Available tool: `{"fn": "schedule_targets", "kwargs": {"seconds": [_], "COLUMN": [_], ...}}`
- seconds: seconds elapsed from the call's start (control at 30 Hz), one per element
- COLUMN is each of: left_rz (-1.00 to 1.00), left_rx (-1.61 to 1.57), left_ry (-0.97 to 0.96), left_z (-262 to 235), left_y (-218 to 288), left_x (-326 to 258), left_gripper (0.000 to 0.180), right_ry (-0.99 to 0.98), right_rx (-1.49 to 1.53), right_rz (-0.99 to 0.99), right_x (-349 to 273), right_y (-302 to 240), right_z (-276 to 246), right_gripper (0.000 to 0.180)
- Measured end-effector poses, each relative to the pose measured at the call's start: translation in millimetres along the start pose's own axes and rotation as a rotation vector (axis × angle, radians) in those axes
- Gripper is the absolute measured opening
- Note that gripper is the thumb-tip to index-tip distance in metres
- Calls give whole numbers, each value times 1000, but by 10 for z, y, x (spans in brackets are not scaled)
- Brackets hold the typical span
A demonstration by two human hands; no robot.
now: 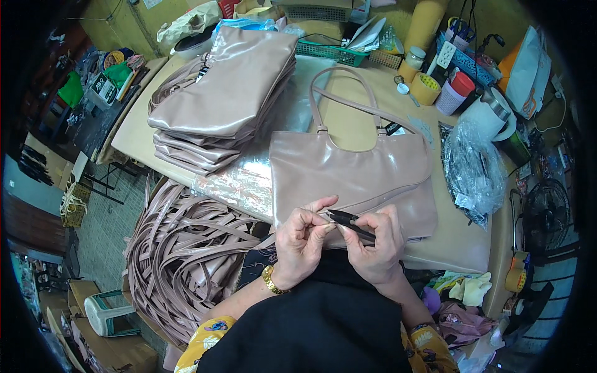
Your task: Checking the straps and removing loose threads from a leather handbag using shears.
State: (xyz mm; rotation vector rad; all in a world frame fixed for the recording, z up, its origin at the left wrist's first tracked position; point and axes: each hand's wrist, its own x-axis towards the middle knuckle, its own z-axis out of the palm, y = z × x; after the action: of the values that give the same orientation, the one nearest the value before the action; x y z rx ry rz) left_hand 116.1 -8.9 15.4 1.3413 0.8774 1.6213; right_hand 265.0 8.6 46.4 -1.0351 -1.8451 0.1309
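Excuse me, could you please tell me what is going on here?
A person is working with both hands above a pinkish-beige bag on the table. The right hand holds a small black tool; the left hand pinches close by its tip, on something too small to tell. A stack of similar bags and a heap of straps are to the left.

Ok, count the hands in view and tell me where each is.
2: the left hand, at the near edge of the bag, and the right hand, just right of it, holding a black tool. No other hand shows.
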Motion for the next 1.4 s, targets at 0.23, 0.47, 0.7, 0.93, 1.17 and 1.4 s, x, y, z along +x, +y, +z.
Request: {"fn": "schedule_targets", "kwargs": {"seconds": [0.23,0.47,0.7,0.93,1.17,1.4], "left_rz": [-125,-28,-44,-2,297,-495], "left_rx": [-146,19,8,88,316,-247], "left_ry": [146,138,139,151,-209,-261], "left_z": [68,38,43,-7,-208,-359], "left_y": [16,-51,4,46,-106,-32], "left_x": [5,7,-2,22,-10,131], "left_gripper": [15,8,7,11,21,19], "right_ry": [-20,27,41,161,-226,-241], "right_rx": [63,-16,-64,747,704,674], "right_rz": [103,-28,-134,500,738,596], "right_x": [-3,-3,-22,71,-45,51], "right_y": [0,31,43,-32,384,364], "right_z": [11,37,23,48,148,158], "right_gripper": [33,32,31,27,15,16]}}
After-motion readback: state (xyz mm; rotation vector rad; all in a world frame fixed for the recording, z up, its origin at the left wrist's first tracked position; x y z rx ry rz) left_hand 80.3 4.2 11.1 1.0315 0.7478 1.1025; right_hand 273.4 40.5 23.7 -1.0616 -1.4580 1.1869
